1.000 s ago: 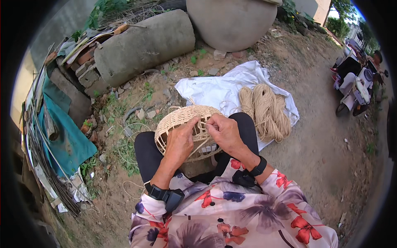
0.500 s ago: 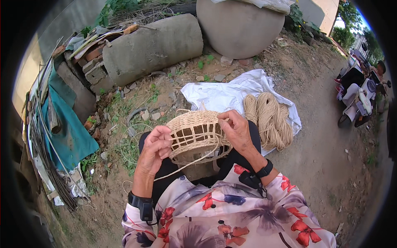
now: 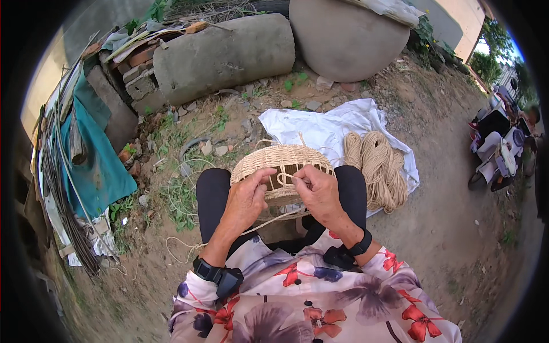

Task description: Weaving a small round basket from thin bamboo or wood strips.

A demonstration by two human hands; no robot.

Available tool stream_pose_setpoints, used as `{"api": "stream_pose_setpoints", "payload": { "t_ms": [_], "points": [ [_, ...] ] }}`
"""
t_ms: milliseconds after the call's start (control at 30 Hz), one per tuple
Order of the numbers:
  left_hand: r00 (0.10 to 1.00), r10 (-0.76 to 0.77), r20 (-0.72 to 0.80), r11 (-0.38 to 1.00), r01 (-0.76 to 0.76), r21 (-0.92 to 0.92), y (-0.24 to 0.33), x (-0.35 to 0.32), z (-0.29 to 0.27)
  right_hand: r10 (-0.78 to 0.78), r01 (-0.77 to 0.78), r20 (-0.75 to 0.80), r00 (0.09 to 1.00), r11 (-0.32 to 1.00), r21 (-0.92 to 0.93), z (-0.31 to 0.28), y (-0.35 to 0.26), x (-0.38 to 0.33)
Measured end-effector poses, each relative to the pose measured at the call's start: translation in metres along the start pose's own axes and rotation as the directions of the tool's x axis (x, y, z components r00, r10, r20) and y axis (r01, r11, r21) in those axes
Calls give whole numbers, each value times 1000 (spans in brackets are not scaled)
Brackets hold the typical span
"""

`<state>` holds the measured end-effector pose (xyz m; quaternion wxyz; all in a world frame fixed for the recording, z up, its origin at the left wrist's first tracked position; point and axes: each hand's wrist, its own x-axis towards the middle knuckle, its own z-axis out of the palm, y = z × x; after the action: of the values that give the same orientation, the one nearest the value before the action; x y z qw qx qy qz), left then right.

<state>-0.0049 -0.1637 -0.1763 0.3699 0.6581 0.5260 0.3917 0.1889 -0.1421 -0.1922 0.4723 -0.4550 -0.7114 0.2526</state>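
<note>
A partly woven basket (image 3: pixel 280 156) of pale straw-coloured cord rests between my knees, its tightly woven band uppermost and an open lattice below. My left hand (image 3: pixel 247 197) is closed at the left of the lattice, thumb and forefinger gripping the basket's edge; the fingertips are partly hidden. With thumb and forefinger, my right hand (image 3: pixel 318 194) pinches a small cord loop (image 3: pixel 283 178) that stands out at the lattice's middle. A long loose strand of cord (image 3: pixel 273 221) runs below the basket toward my left forearm.
Bundles of twisted cord (image 3: pixel 377 171) lie on a white sheet (image 3: pixel 303 127) beyond my right knee. Concrete cylinders (image 3: pixel 229 57) and a rounded vat (image 3: pixel 349 40) stand behind. Teal cloth (image 3: pixel 91 166) and rods are at left, a parked scooter (image 3: pixel 497 143) at right.
Both hands have moved inward to the middle of the basket. The left hand has come onto the lattice, and the right has left the right-hand rim and now pinches a cord loop.
</note>
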Motion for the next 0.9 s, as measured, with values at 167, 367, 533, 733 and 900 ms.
{"api": "stream_pose_setpoints", "payload": {
  "t_ms": [167, 367, 533, 733, 900],
  "points": [
    [998, 37, 54, 999, -36, -27, -11, 21, 10, -67, 90, 154, 986, 985, -150, 18, 6, 16],
    [998, -22, 53, 996, 17, 89, -22, 34, 15, -164, 175, 120, 979, 981, -86, 2, -10, 20],
    [988, -134, 75, 979, 144, -144, -21, 33, 19, -152, 155, 296, 943, 988, 15, -37, -7, -17],
    [997, -44, 70, 991, 35, 128, -14, 29, 13, -32, 27, 450, 892, 999, 17, -20, 38, -50],
    [994, -21, -103, 965, 47, 257, -14, 12, -23, -32, 0, -75, 997, 920, -391, -71, 45, -44]
  ]
}}
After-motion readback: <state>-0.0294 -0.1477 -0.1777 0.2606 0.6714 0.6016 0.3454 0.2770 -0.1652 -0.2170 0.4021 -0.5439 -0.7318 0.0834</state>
